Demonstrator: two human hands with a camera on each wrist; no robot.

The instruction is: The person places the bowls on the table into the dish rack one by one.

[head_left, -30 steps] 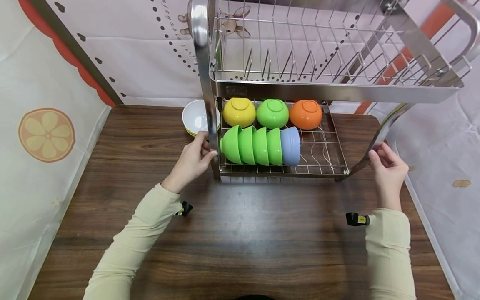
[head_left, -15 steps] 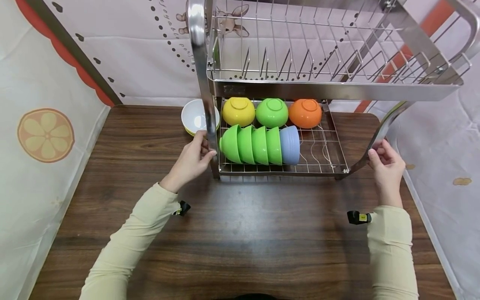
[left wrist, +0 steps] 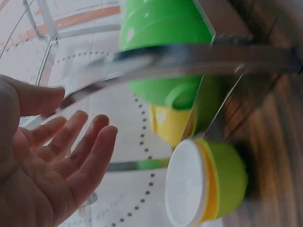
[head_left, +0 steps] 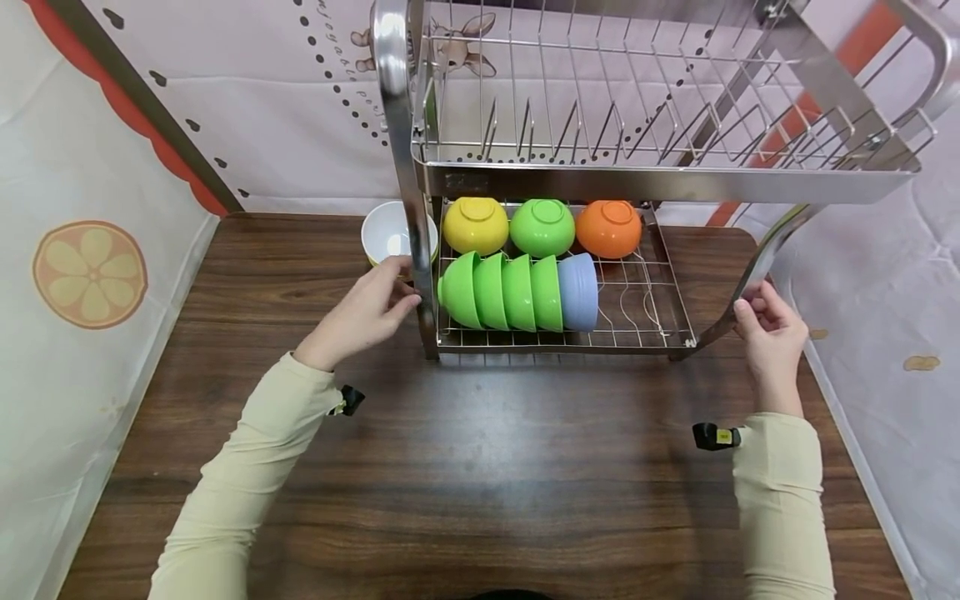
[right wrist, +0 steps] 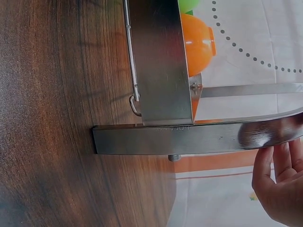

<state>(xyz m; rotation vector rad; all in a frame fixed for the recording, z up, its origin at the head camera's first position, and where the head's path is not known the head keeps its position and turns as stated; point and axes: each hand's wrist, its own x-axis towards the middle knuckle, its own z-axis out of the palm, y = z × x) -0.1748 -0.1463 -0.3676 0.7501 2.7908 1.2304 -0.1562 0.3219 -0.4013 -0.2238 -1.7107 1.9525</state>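
A two-tier metal dish rack (head_left: 660,183) stands on the wooden table. Beside its left front post my left hand (head_left: 360,312) has its fingers spread and loosely bent; in the left wrist view the thumb (left wrist: 42,99) lies right at the post, with nothing held. At the right post my right hand (head_left: 776,346) pinches the metal between thumb and fingers. On the lower shelf a row of nested green bowls (head_left: 517,292) lies sideways, with a blue bowl (head_left: 579,292) at its right end. Behind it, a yellow bowl (head_left: 476,225), a green bowl (head_left: 542,227) and an orange bowl (head_left: 609,228) sit upside down.
A white bowl (head_left: 386,232), nested in yellow and green ones, stands on the table left of the rack, close behind my left hand. The wooden table (head_left: 487,467) stretches in front. Printed cloth (head_left: 285,133) hangs behind and along both sides.
My left hand has loosened from the left post and shifted slightly left, its fingers opening. The right hand keeps its pinch on the right post. The bowls stay in place.
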